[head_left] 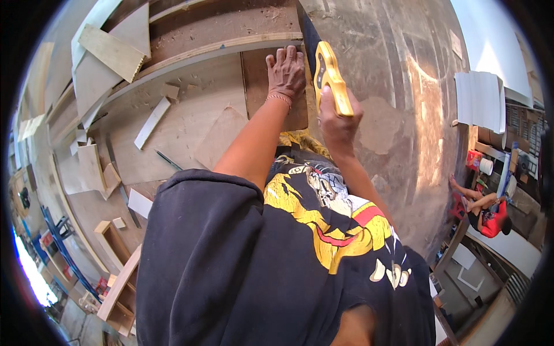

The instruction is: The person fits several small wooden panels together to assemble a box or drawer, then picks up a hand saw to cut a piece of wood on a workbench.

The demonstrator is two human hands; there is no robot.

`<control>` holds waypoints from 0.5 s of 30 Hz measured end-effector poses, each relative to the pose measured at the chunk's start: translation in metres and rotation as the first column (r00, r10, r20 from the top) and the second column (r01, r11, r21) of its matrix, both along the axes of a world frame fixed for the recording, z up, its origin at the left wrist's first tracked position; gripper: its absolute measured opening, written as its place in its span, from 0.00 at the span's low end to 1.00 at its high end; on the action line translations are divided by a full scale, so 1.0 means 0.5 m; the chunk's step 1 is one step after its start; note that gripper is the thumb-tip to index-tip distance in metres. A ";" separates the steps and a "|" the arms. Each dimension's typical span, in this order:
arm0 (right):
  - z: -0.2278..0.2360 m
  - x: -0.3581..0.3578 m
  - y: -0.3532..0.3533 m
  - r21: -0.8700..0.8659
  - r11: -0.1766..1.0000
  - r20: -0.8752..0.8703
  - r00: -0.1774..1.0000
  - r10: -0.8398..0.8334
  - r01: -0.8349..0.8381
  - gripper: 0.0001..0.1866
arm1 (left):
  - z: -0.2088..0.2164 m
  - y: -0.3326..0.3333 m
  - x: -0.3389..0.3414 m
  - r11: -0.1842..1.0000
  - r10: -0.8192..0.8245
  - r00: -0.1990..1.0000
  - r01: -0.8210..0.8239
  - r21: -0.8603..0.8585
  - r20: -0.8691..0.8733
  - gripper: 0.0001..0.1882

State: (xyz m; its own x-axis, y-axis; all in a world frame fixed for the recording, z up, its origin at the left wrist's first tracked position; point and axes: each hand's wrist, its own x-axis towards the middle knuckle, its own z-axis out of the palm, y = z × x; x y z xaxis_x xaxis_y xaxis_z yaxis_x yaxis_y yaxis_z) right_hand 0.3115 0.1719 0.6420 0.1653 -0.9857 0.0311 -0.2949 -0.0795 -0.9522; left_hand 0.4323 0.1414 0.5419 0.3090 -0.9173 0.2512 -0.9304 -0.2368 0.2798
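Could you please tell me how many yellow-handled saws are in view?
1: the yellow-handled saw is gripped in the right hand, to the right of the left hand; others may be hidden.

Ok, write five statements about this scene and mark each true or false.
1. The right hand has its grip on a yellow-handled saw. True.
2. The left hand holds the saw too. False: it rests on the wood.
3. A person in a red top is off to the right. True.
4. The black shirt is plain. False: it has a colourful print.
5. A pale narrow offcut lies left of the left forearm. True.
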 end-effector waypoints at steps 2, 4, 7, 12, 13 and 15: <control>-0.007 0.003 -0.005 -0.017 1.000 -0.023 1.000 -0.007 0.006 0.06 | -0.002 -0.003 0.000 0.999 0.018 1.000 -0.018 -0.031 0.015 0.11; -0.009 -0.009 -0.002 0.045 0.999 0.004 1.000 -0.003 0.002 0.06 | -0.007 -0.004 0.002 0.999 0.043 0.998 -0.042 -0.031 0.037 0.10; 0.058 -0.065 0.071 -0.071 0.996 -0.098 0.994 0.049 -0.056 0.04 | 0.003 -0.005 -0.001 1.000 0.018 1.000 -0.019 0.018 0.015 0.13; 0.077 -0.109 0.104 0.093 0.994 -0.041 0.997 0.060 -0.056 0.04 | -0.014 0.004 0.003 0.999 0.030 0.999 -0.029 -0.030 0.028 0.12; 0.072 -0.100 0.097 0.077 0.995 -0.052 0.996 0.067 -0.063 0.04 | -0.014 0.004 0.007 0.999 0.037 0.999 -0.036 -0.030 0.030 0.12; 0.027 -0.052 0.027 -0.214 0.973 -0.157 0.986 0.053 -0.086 0.04 | -0.005 -0.007 -0.008 0.999 0.000 1.000 0.001 -0.040 0.025 0.12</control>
